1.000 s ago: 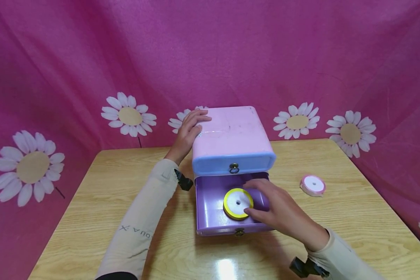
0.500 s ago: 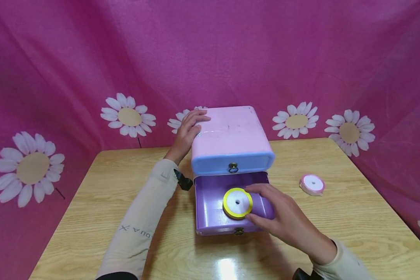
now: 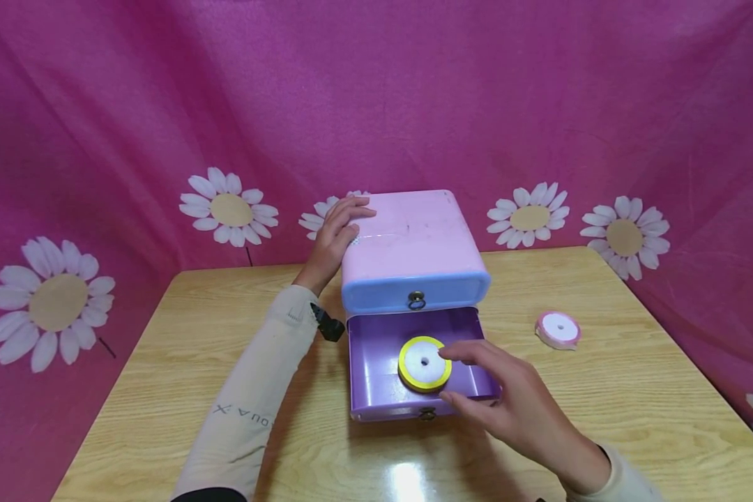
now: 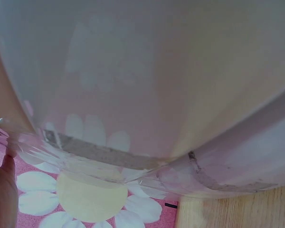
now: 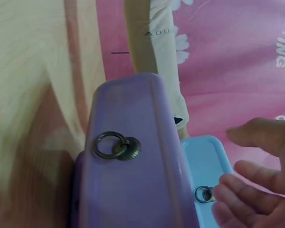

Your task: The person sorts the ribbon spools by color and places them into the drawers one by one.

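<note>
A small pink chest (image 3: pixel 414 237) with a blue upper drawer stands on the table, its purple lower drawer (image 3: pixel 373 387) pulled out. In that drawer lies a ribbon spool (image 3: pixel 423 364) with yellow ribbon round a white core. My left hand (image 3: pixel 335 240) rests on the chest's top left edge, fingers extended. Over the drawer's right side hovers my right hand (image 3: pixel 517 401), thumb and fingers apart beside the spool. The right wrist view shows nothing between the right hand's (image 5: pixel 259 178) fingers, near the purple drawer front (image 5: pixel 137 190). The chest's side (image 4: pixel 109 90) fills much of the left wrist view.
A second spool, with pink ribbon (image 3: pixel 558 330), lies on the wooden table (image 3: pixel 226 335) to the right of the chest. A pink cloth (image 3: pixel 383 90) with white daisies hangs behind the table. Ring pulls hang on both drawer fronts.
My right hand has drawn slightly right and toward me, its fingertips coming away from the yellow spool, which stays in the drawer. My left hand has stayed on the chest.
</note>
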A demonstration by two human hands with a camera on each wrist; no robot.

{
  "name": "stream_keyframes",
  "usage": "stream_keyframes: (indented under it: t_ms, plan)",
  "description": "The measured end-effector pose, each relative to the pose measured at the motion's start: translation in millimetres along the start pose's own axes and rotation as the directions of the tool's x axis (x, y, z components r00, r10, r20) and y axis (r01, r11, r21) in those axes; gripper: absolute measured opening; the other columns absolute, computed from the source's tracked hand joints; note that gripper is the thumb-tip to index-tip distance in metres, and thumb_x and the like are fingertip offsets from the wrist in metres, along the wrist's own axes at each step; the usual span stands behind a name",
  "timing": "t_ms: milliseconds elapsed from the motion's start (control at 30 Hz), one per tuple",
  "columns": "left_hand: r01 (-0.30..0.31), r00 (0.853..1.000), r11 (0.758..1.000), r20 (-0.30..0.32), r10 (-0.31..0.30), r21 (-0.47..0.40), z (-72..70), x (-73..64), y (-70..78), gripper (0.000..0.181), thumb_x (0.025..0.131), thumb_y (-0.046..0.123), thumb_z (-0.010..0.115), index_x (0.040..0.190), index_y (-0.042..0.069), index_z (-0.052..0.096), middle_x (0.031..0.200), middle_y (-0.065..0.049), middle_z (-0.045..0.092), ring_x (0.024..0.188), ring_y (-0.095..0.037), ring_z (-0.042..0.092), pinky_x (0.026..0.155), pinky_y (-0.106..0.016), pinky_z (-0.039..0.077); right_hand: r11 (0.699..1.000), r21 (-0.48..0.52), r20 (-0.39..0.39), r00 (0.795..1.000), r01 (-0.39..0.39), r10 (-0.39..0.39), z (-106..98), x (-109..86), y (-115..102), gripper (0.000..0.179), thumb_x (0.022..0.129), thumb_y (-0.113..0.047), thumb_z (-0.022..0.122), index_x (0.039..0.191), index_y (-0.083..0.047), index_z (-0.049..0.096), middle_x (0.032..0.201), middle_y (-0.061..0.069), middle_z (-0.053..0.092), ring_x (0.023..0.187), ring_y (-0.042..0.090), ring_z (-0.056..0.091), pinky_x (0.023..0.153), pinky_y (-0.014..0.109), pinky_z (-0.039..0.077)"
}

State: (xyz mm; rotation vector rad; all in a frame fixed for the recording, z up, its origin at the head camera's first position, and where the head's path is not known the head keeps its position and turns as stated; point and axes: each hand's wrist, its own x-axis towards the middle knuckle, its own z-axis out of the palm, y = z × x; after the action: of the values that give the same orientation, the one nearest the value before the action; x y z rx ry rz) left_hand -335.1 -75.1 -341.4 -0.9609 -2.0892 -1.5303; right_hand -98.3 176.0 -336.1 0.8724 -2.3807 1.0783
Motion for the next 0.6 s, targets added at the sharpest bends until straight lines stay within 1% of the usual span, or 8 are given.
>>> stream_keyframes:
  t_ms: [67, 133, 267, 400, 533, 600]
  plan:
    - [-0.001, 1.0, 1.0, -0.001, 0.001, -0.002, 0.2, -0.1, -0.1, 0.032, 0.089, 0.016, 0.04, 0.114, 0.014, 0.06, 0.133, 0.002, 0.044, 0.135, -0.019, 0.018, 0.109, -0.032, 0.008, 1.0, 0.015, -0.025, 0.999, 0.021, -0.021, -1, -0.2, -7, 0.048, 0.066, -0.011, 0.079, 0.108, -0.021, 0.059, 0.105, -0.01, 0.06, 0.095, 0.011, 0.059, 0.085, 0.014, 0.041]
    - [0.004, 1.0, 1.0, -0.001, -0.004, -0.005, 0.3, -0.2, 0.5, 0.032, 0.089, 0.017, 0.04, 0.114, 0.014, 0.06, 0.133, 0.002, 0.044, 0.135, -0.018, 0.017, 0.109, -0.032, 0.008, 0.999, 0.033, -0.036, 0.999, 0.023, -0.022, -2, -0.4, -15, 0.049, 0.064, -0.007, 0.079, 0.107, -0.02, 0.06, 0.103, -0.009, 0.061, 0.094, 0.012, 0.059, 0.085, 0.014, 0.042]
    - [0.015, 1.0, 1.0, -0.001, -0.015, -0.005, 0.4, -0.4, 1.0, 0.032, 0.088, 0.017, 0.04, 0.114, 0.014, 0.06, 0.134, 0.003, 0.044, 0.135, -0.018, 0.017, 0.109, -0.032, 0.008, 0.998, 0.064, -0.042, 0.999, 0.027, -0.025, -4, -1.4, -28, 0.048, 0.062, -0.002, 0.079, 0.104, -0.018, 0.061, 0.101, -0.007, 0.062, 0.091, 0.014, 0.06, 0.084, 0.014, 0.042]
    - [0.015, 1.0, 1.0, 0.0, -0.015, -0.007, 0.5, -0.1, 1.7, 0.032, 0.089, 0.014, 0.041, 0.114, 0.013, 0.06, 0.134, 0.001, 0.044, 0.135, -0.021, 0.017, 0.109, -0.033, 0.008, 0.996, 0.087, -0.043, 0.999, 0.037, -0.033, -4, -5.1, -33, 0.047, 0.062, 0.002, 0.077, 0.103, -0.017, 0.062, 0.099, -0.006, 0.063, 0.089, 0.014, 0.061, 0.081, 0.014, 0.044]
    - [0.023, 1.0, 0.999, 0.003, -0.023, -0.023, 0.6, -0.6, 8.1, 0.032, 0.089, 0.007, 0.041, 0.115, 0.008, 0.059, 0.135, -0.005, 0.043, 0.135, -0.019, 0.017, 0.109, -0.037, 0.007, 0.991, 0.129, -0.032, 0.999, 0.03, -0.026, -2, -11.5, -34, 0.043, 0.065, 0.003, 0.075, 0.102, -0.017, 0.062, 0.097, -0.006, 0.063, 0.087, 0.012, 0.061, 0.076, 0.014, 0.046]
    - [0.03, 1.0, 0.999, 0.002, -0.03, -0.029, 0.2, -2.0, 18.3, 0.032, 0.088, 0.005, 0.04, 0.114, 0.003, 0.058, 0.135, -0.01, 0.042, 0.135, -0.017, 0.017, 0.109, -0.037, 0.007, 0.988, 0.151, -0.027, 0.999, 0.034, -0.03, 0, -15.0, -33, 0.041, 0.066, 0.003, 0.074, 0.101, -0.015, 0.062, 0.095, -0.005, 0.064, 0.086, 0.011, 0.06, 0.075, 0.015, 0.046]
